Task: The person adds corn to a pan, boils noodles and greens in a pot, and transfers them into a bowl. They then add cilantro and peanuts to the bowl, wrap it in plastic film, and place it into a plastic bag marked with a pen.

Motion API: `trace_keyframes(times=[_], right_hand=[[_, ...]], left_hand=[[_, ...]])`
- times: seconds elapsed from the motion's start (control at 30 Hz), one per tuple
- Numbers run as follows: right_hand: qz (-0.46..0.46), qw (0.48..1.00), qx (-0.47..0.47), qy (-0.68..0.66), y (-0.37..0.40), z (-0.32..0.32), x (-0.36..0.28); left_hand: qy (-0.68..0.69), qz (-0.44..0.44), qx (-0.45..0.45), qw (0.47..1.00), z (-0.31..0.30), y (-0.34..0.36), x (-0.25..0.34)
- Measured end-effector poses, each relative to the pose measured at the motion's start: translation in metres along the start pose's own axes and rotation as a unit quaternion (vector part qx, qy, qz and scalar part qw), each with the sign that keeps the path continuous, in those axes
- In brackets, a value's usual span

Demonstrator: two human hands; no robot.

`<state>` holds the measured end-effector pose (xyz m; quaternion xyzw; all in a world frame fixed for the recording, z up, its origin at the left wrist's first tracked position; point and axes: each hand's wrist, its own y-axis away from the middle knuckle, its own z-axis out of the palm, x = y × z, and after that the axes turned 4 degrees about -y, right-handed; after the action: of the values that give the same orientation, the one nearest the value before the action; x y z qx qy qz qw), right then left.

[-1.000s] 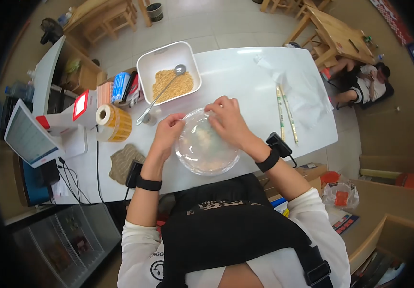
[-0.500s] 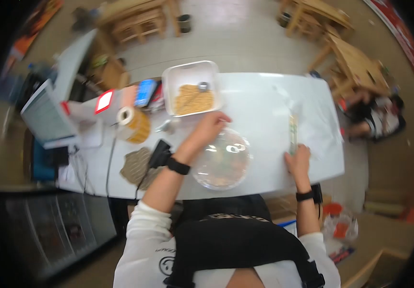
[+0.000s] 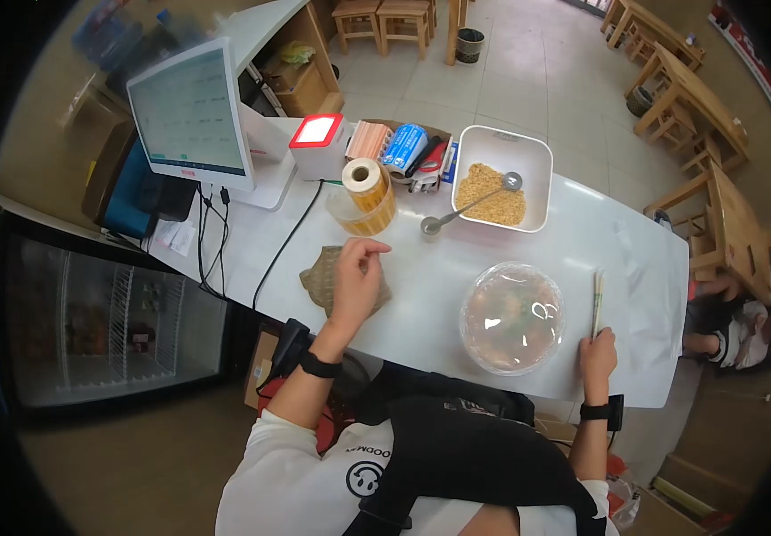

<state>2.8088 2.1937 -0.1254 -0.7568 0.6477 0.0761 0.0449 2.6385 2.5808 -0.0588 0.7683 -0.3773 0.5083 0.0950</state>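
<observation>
My left hand hovers over a brownish-grey cloth-like piece at the left of the counter. Its fingers are curled in, and nothing shows between them. On the right, my right hand grips the lower end of a slim, pale green and white packet, which looks like wrapped chopsticks, pointing away from me. Between the hands stands a round bowl under shiny clear plastic; its reddish and green contents are blurred by glare.
Behind the bowl is a white tub of yellow crumbly food, with a double-ended metal spoon across its rim. A label roll, red-white box, cables and monitor stand left. A person sits far right.
My left hand has moved from the bowl's far edge leftward to the cloth-like piece. My right hand still holds the packet. The view has swung left, and the spoon now reaches over the tub's rim.
</observation>
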Motion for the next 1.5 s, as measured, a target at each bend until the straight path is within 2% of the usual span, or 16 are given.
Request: trace_keyframes(times=[0.1,0.17,0.3,0.53,0.63,0.7,0.87,0.93,1.0,1.07,1.13,1.2,1.3,1.37,1.47,1.5], right_hand=[[-0.006,1.000,0.014,0.024,-0.006,0.005,0.008],[-0.016,1.000,-0.015,-0.020,-0.006,0.004,0.010],[0.046,0.994,-0.045,-0.092,0.003,-0.005,-0.002],[-0.030,0.935,-0.024,-0.354,0.011,0.009,-0.033],[-0.040,0.931,-0.027,-0.361,0.003,0.017,-0.057],[-0.039,0.972,-0.002,-0.233,0.006,-0.007,-0.064],[-0.055,0.974,0.180,-0.122,-0.023,-0.007,0.050],[-0.016,0.981,0.172,-0.085,-0.029,0.000,0.091],[0.014,0.984,0.166,-0.057,-0.038,0.005,0.104],[0.007,0.997,0.038,-0.060,-0.021,-0.017,0.090],[-0.034,0.992,-0.054,-0.109,-0.001,-0.033,0.074],[-0.147,0.978,-0.082,-0.126,0.017,-0.047,0.068],[-0.246,0.912,-0.113,-0.309,0.016,-0.082,0.050],[-0.106,0.628,-0.262,-0.725,0.014,-0.102,0.038],[-0.103,0.549,-0.329,-0.761,0.004,-0.107,0.060],[-0.068,0.578,-0.329,-0.743,0.006,-0.107,0.069]], left_hand=[[0.007,-0.017,0.005,1.000,-0.011,-0.013,0.001],[-0.088,0.125,0.054,0.987,-0.010,-0.039,0.014],[-0.226,0.208,0.013,0.952,0.014,-0.101,0.020],[-0.339,0.191,-0.130,0.912,0.061,-0.152,-0.006],[-0.384,0.136,-0.183,0.895,0.068,-0.159,-0.016],[-0.378,0.133,-0.166,0.901,0.071,-0.158,-0.019],[-0.411,0.147,-0.167,0.884,0.070,-0.165,-0.031],[-0.447,0.164,-0.172,0.862,0.050,-0.163,-0.015],[-0.437,0.116,-0.120,0.884,0.020,-0.147,0.011],[-0.385,0.206,-0.043,0.899,-0.014,-0.116,0.035],[-0.174,0.121,-0.109,0.971,-0.024,-0.068,0.092],[-0.044,-0.043,-0.195,0.979,-0.012,-0.013,0.145],[0.114,-0.086,-0.363,0.921,0.055,0.059,0.192],[0.143,-0.085,-0.462,0.871,0.112,0.093,0.207],[0.162,-0.124,-0.549,0.811,0.179,0.133,0.207],[0.136,-0.140,-0.571,0.797,0.195,0.142,0.206]])
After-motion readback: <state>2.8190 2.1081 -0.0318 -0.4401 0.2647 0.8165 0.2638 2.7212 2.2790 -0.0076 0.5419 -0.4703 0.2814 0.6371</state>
